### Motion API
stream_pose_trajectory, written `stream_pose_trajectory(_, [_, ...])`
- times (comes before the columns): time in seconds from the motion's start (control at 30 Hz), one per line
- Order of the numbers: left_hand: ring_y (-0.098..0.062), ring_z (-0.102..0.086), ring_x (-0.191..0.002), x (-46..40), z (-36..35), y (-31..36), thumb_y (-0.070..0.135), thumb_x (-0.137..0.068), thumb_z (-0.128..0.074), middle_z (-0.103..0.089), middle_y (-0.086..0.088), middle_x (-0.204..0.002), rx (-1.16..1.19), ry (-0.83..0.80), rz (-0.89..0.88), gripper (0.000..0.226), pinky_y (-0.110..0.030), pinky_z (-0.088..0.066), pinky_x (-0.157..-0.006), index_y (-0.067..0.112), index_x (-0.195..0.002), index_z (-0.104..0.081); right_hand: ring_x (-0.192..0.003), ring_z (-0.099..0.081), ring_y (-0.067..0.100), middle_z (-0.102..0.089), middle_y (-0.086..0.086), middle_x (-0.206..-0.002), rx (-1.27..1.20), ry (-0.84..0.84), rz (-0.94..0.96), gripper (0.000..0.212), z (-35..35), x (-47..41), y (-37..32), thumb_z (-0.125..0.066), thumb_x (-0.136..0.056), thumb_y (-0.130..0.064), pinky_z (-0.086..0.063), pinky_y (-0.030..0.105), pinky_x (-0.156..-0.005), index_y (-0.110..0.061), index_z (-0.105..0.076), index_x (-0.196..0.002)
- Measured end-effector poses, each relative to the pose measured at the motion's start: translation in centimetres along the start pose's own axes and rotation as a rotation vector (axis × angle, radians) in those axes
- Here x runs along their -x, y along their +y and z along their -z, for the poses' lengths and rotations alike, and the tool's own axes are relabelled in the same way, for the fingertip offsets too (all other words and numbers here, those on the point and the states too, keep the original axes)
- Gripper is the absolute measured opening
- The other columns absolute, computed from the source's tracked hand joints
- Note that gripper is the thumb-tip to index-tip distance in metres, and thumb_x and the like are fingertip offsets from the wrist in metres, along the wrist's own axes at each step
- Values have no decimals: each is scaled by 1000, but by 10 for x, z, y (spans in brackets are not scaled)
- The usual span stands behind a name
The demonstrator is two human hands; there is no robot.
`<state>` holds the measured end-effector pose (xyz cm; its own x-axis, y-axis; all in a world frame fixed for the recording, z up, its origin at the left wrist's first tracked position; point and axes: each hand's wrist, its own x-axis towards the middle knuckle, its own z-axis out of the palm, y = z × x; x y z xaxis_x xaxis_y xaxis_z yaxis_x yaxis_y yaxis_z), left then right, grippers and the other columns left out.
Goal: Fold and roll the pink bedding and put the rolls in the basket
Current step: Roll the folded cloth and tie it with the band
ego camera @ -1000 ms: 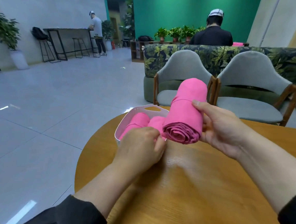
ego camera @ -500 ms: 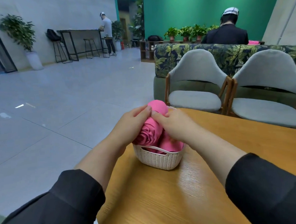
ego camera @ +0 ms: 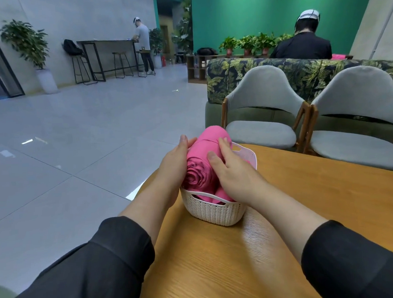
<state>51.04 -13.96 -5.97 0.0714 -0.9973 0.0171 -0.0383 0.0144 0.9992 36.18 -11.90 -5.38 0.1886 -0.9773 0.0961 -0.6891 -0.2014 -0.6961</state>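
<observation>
A: Pink roll (ego camera: 204,164) sits on top of the basket (ego camera: 213,213), spiral end toward the camera, far end poking past the rim. More pink rolls under it, count unclear.

B: Hands?

A: Left hand (ego camera: 174,166) flat against the roll's left side, fingers straight. Right hand (ego camera: 232,172) lies over the top and right side, fingers mostly straight, thumb on the cloth. Neither curls round it; looks like pressing, not gripping.

B: Handling?

A: Soft, light, squashy I'd guess. Coil could loosen if let go loose. Best held across the middle from both sides, not by the spiral end.

B: Around it?

A: Basket is white woven plastic, near the edge of a round wooden table (ego camera: 308,211). Two grey chairs (ego camera: 263,104) behind, leaf-print sofa (ego camera: 301,75), green wall, two people well off.
</observation>
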Motion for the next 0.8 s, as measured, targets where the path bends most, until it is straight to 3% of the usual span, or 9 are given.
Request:
stream_pose_trajectory(0.13, [-24, -73, -97, -7, 4, -11, 57, -103, -35, -76, -6, -105, 115, 62, 90, 51, -46, -57, -93, 24, -123, -69, -154, -1, 17, 8, -6, -167, 75, -76, 6, 70, 1, -8, -2, -27, -105, -54, -7, 32, -122, -23, 2, -161])
stream_pose_trajectory(0.23, [-24, -74, -93, -7, 7, -20, 58, -103, -36, -77, -7, -98, 168, 154, 116, 54, -42, -59, -87, 18, -113, -71, -154, -3, 16, 6, -7, -167, 78, -100, 25, 71, 3, -10, 0, -29, -104, -55, -8, 35, -123, -25, 2, -161])
stream_pose_trajectory(0.4, [-18, -72, -98, -3, 5, -14, 59, -102, -36, -74, -3, -110, 125, 174, -17, 51, -41, -58, -88, 23, -116, -68, -146, -33, 17, -35, -2, -160, -1, 157, 59, 63, 8, -7, 11, -38, -102, -55, -27, 38, -120, -30, -23, -159])
stream_pose_trajectory(0.53, [-9, -62, -105, 0, -1, -2, 47, -106, -38, -66, 5, -113, -103, 286, -236, 38, -33, -49, -95, 21, -113, -64, -143, -38, 19, -45, -1, -154, 29, 192, 100, 57, 9, -3, 18, -41, -101, -54, -32, 46, -117, -26, -41, -150])
stream_pose_trajectory(0.63, [-13, -57, -100, 13, -8, 14, 29, -104, -47, -63, 5, -102, -367, 468, -639, 21, -34, -46, -93, 18, -103, -65, -135, -47, 22, -56, 1, -143, -24, 297, 70, 48, 17, 2, 28, -42, -102, -51, -38, 49, -111, -26, -52, -141])
stream_pose_trajectory(0.7, [-19, -59, -94, 28, -24, 22, 20, -99, -51, -66, 0, -97, -489, 406, -950, 19, -32, -47, -86, 10, -98, -67, -142, -39, 18, -46, -1, -153, -72, 340, 6, 47, 18, 12, 39, -43, -104, -46, -34, 42, -116, -24, -49, -144])
stream_pose_trajectory(0.73, [-20, -61, -91, 36, -36, 22, 18, -97, -52, -67, -2, -95, -534, 302, -1016, 19, -32, -47, -82, 9, -96, -68, -142, -39, 17, -45, -2, -153, -98, 368, -24, 45, 17, 18, 45, -43, -104, -43, -34, 39, -116, -23, -50, -144])
stream_pose_trajectory(0.8, [-22, -63, -92, 49, -62, 15, 25, -96, -47, -69, -1, -99, -714, 66, -913, 25, -36, -50, -79, 13, -103, -68, -127, -54, 17, -61, -4, -137, -200, 384, -90, 36, 10, 31, 58, -42, -105, -42, -44, 38, -106, -27, -55, -135])
